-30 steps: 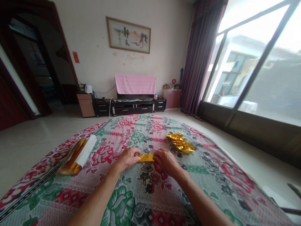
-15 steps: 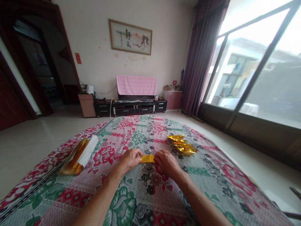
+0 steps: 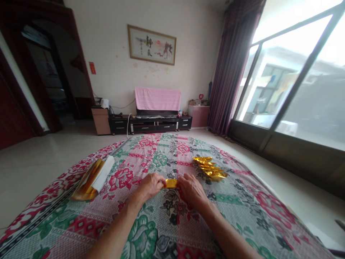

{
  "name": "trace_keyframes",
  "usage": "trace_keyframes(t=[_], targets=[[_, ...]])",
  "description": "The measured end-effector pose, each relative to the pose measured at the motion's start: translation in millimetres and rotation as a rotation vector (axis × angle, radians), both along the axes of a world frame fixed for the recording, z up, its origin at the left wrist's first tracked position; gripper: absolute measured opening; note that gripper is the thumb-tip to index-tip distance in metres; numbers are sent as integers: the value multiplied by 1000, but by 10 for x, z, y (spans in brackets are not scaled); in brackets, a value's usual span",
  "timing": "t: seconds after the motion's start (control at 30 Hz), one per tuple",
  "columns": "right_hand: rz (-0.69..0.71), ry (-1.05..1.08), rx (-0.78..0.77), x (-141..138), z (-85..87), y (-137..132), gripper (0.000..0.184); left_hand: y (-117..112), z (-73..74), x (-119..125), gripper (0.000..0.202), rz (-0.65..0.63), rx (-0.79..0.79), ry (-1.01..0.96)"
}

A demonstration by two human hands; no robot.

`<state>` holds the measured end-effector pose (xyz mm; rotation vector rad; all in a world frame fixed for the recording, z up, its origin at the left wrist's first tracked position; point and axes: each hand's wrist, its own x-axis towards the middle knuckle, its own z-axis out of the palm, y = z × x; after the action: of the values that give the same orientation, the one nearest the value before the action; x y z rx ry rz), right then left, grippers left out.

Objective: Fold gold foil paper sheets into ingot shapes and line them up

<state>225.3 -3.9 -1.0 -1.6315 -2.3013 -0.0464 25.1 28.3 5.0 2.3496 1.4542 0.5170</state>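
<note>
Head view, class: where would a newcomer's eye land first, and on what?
Probably on the small gold strip held between the fingers of the left hand and right hand, near the picture's middle. The shiny gold pile beyond the right hand comes close, against the flowered cloth. Farther back, the pink cover stands out below the framed picture.

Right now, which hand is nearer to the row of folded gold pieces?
Right. The right hand is just left of and nearer than the folded gold pieces; the left hand is farther left.
</note>
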Motion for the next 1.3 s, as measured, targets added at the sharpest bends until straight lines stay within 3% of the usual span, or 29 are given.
trace_keyframes(t=[0.3, 0.53, 0.8, 1.3], targets=[[-29, 87, 45, -42, 7, -88, 22, -80, 0, 29, 29, 46, 43, 49], [-140, 147, 102, -130, -51, -83, 24, -87, 13, 38, 28, 53, 30, 56], [-93, 201, 54, 2, -57, -49, 19, -85, 3, 39, 28, 55, 41, 55], [-40, 243, -27, 134, -43, -10, 29, -78, 21, 36, 29, 37, 45, 45]])
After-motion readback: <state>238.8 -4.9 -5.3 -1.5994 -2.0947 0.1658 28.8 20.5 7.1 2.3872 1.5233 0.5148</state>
